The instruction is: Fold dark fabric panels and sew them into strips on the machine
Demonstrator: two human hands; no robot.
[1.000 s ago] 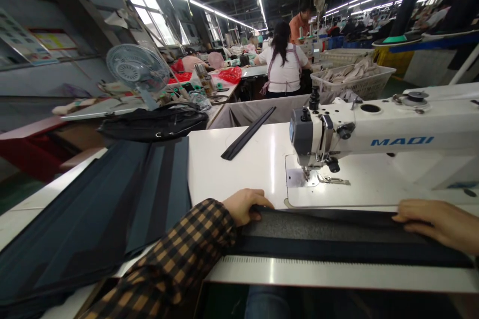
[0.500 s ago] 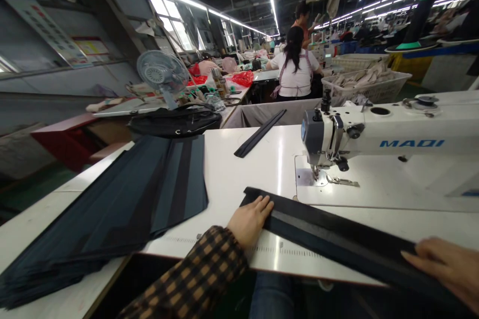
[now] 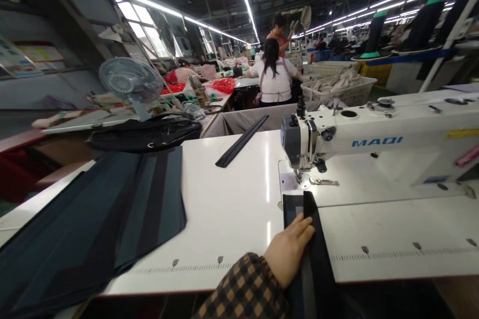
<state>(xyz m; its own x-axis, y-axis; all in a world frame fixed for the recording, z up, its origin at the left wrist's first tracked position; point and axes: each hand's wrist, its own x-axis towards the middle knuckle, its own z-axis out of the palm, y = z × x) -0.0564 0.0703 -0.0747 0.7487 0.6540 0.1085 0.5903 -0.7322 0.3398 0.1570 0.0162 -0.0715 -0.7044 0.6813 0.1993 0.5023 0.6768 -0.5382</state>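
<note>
A long dark fabric strip (image 3: 319,244) with a folded edge lies nearly lengthwise away from me on the sewing table, its far end just in front of the needle area. My left hand (image 3: 290,249), in a checked sleeve, rests on top of the strip with fingers stretched and lying flat at the fold. The near part of the strip drops past the table's front edge. My right hand is out of view. Just beyond the strip stands the white MAQI sewing machine (image 3: 374,134), its presser foot (image 3: 298,175) above the metal plate.
To the left lies a stack of dark fabric panels (image 3: 123,209). One narrow dark strip (image 3: 241,142) is at the table's back edge. Behind are a black bag (image 3: 149,132), a fan (image 3: 129,79), a basket of pieces (image 3: 339,89) and two people (image 3: 277,77).
The fabric strip has swung from slanting rightward to pointing toward the machine, its far end now near the needle. My left hand moved right with it; my right hand left the view.
</note>
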